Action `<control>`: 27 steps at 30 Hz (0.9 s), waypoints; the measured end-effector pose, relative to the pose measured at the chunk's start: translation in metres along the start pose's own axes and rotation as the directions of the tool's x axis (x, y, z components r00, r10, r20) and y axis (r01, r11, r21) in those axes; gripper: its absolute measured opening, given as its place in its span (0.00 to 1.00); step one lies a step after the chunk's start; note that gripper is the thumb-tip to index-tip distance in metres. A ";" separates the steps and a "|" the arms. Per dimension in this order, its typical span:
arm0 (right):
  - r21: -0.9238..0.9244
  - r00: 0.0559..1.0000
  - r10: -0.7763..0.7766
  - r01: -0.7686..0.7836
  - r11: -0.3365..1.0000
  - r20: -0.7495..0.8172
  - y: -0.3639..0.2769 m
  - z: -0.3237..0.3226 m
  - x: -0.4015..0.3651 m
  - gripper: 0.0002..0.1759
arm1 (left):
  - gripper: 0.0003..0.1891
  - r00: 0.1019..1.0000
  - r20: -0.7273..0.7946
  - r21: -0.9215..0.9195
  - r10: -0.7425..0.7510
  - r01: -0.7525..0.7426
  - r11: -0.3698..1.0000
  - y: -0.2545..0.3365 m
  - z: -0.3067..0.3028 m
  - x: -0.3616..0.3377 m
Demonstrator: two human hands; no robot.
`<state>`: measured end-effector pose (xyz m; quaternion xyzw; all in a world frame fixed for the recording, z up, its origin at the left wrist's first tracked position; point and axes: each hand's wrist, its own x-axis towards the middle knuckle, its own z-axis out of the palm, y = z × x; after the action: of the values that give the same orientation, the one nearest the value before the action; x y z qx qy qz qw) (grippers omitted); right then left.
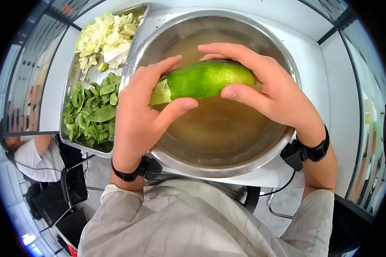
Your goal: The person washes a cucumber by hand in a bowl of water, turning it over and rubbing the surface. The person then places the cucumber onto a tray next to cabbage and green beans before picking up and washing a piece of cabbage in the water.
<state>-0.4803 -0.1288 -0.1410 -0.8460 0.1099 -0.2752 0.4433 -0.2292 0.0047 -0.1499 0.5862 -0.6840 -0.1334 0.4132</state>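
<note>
A thick, wet, cucumber-like green vegetable (206, 80) lies between my two hands, above a large steel basin (227, 172) of cloudy brownish water (218, 124). My left hand (143, 100) closes round its left end, where a pale, flat patch shows. At the rounded right end, my right hand (261, 77) grips it with the thumb in front and the fingers behind. Parts of the fingers are hidden behind the vegetable. Each wrist wears a black strap with a small dark device.
Left of the basin, a metal tray (65, 128) holds torn pale cabbage leaves (105, 36) and flat green pods (94, 111). White panels (341, 98) wall in the white table. A person in a white shirt (38, 158) sits at far left. A black cable (283, 186) hangs from my right wrist.
</note>
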 end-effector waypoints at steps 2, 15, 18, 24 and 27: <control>-0.039 1.000 -0.022 0.022 0.999 0.016 0.003 -0.002 0.000 0.39 | 0.37 0.998 0.043 0.101 0.054 -0.058 0.993 0.006 -0.005 0.004; -0.366 0.960 -0.280 0.269 0.891 0.023 0.003 -0.010 0.001 0.39 | 0.41 0.989 0.003 0.014 0.148 -0.148 0.989 0.004 -0.003 0.006; -0.303 0.968 -0.248 0.229 0.925 -0.026 0.005 -0.011 0.001 0.39 | 0.41 0.993 -0.010 -0.024 0.122 -0.122 0.992 0.004 -0.005 0.005; -0.077 0.992 -0.044 0.035 0.996 -0.121 -0.002 -0.004 -0.001 0.32 | 0.36 0.996 -0.027 -0.083 0.088 -0.090 0.992 0.006 -0.003 0.005; 0.017 0.983 -0.029 0.032 0.999 -0.182 -0.001 -0.005 0.001 0.32 | 0.33 0.996 -0.085 -0.072 0.028 -0.034 0.997 0.011 -0.010 0.002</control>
<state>-0.4825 -0.1314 -0.1377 -0.8145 0.1341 -0.3590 0.4355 -0.2295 0.0090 -0.1358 0.5652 -0.6696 -0.1271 0.4647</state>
